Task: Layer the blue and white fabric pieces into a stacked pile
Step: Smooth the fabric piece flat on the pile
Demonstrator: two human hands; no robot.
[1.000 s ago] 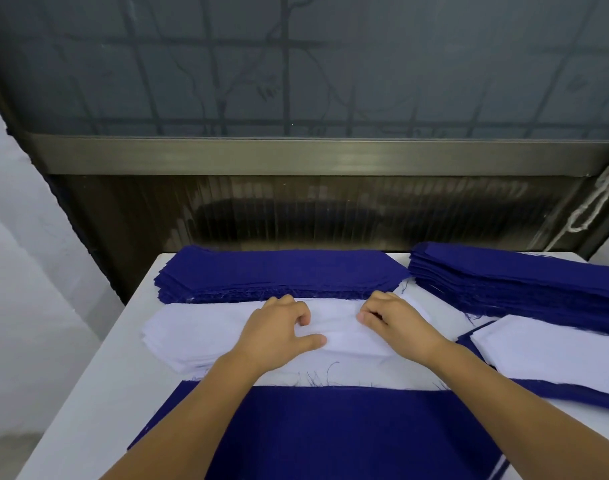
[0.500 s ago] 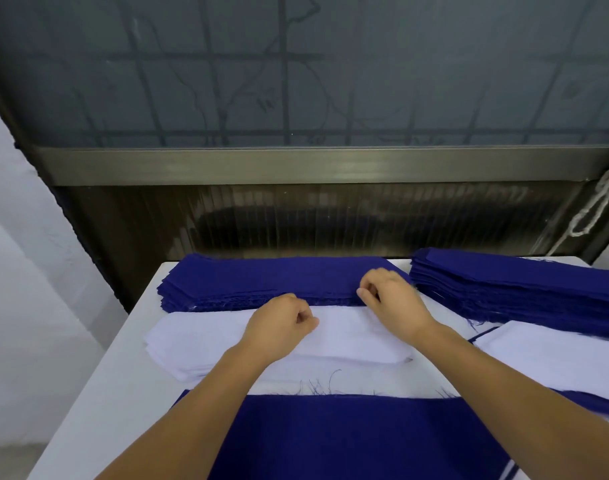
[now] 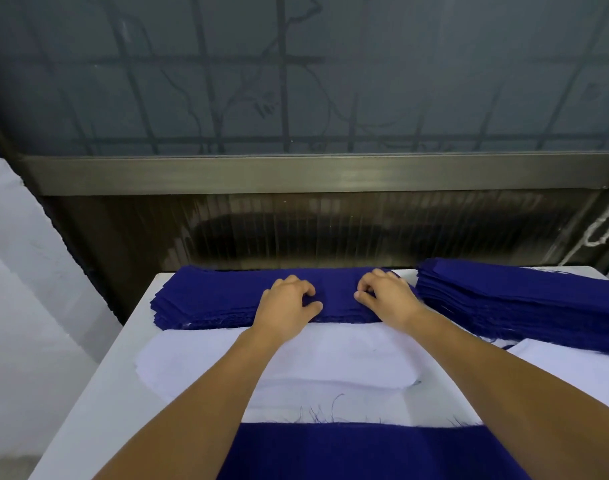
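Observation:
A stack of dark blue fabric pieces point(image 3: 209, 299) lies at the far side of the white table point(image 3: 98, 393). My left hand point(image 3: 287, 304) and my right hand point(image 3: 387, 296) both rest on top of it, side by side, fingers curled and pinching the top blue piece. Just in front of that stack lies a stack of white fabric pieces point(image 3: 330, 358), partly under my forearms. Nearest to me, a wide blue fabric piece point(image 3: 365, 452) with a frayed far edge covers white fabric beneath it.
A second, thicker stack of blue pieces point(image 3: 521, 299) sits at the far right, with a white piece point(image 3: 573, 372) in front of it. A dark window wall with a metal ledge point(image 3: 296, 174) stands right behind the table. The table's left edge drops off to the floor.
Both hands have moved away from me, off the white stack and onto the blue stack behind it. The white stack lies flat where it was.

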